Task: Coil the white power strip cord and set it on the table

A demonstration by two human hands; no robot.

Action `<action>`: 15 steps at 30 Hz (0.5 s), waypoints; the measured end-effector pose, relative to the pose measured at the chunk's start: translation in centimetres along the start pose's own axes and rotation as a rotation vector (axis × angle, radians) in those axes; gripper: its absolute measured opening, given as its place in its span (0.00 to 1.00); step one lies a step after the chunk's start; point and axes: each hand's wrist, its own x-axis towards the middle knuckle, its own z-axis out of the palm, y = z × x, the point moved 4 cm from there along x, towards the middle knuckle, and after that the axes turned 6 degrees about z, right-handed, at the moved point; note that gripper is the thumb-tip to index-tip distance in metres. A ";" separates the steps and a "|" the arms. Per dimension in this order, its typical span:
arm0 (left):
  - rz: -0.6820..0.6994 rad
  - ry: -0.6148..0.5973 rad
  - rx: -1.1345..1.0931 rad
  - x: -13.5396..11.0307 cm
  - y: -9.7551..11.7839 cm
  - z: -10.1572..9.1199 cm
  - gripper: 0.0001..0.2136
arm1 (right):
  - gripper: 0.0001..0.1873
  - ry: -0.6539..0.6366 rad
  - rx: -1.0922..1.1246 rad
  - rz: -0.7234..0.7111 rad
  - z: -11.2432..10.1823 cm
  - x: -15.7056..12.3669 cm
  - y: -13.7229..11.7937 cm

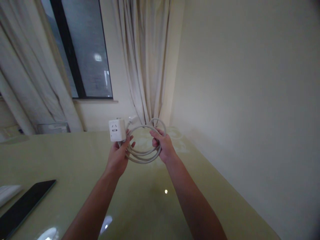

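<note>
A white extension cord [143,161] is wound in several loops and held up above the table between both hands. Its square socket block [117,130], with the outlet holes facing me, sits at the left by my left hand [120,151]. That hand is closed around the left side of the coil, just under the block. My right hand [161,141] grips the right side of the loops, fingers curled round the cable. Behind the coil a pale plug [133,119] sticks up near the top left. The fingers partly hide the cable.
A glossy greenish table [140,200] reflects lights. At the left lie a black flat tablet-like thing [26,206] and a white object [9,193]. A clear box-like item [53,128] stands at the back left. Curtains [146,60] hang behind; a wall [240,100] borders the right.
</note>
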 end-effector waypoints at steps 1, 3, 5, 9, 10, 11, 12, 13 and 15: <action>-0.012 0.022 -0.031 0.0 0.1 0.0 0.11 | 0.21 0.005 0.028 -0.016 -0.1 0.0 -0.2; -0.051 0.057 -0.106 0.1 0.2 0.1 0.06 | 0.19 0.025 0.086 -0.044 -0.5 0.0 -0.6; -0.123 0.098 -0.193 0.1 0.3 0.2 0.03 | 0.18 0.070 0.145 -0.077 -1.0 0.1 -1.0; -0.224 0.163 -0.411 0.0 0.7 0.4 0.10 | 0.18 0.172 0.270 -0.125 -1.9 0.5 -1.1; -0.231 0.135 -0.469 0.0 1.0 0.5 0.12 | 0.18 0.199 0.310 -0.122 -2.1 0.6 -1.0; -0.235 0.094 -0.514 -0.1 1.3 0.7 0.14 | 0.17 0.230 0.353 -0.115 -2.4 0.7 -0.9; -0.240 0.050 -0.535 -0.2 1.6 0.9 0.15 | 0.16 0.262 0.396 -0.106 -2.6 0.9 -0.7; -0.242 0.011 -0.529 -0.3 1.9 1.1 0.16 | 0.15 0.291 0.436 -0.099 -2.8 1.0 -0.5; -0.211 -0.031 -0.453 -0.5 2.8 1.2 0.15 | 0.13 0.337 0.509 -0.092 -3.3 1.4 -0.1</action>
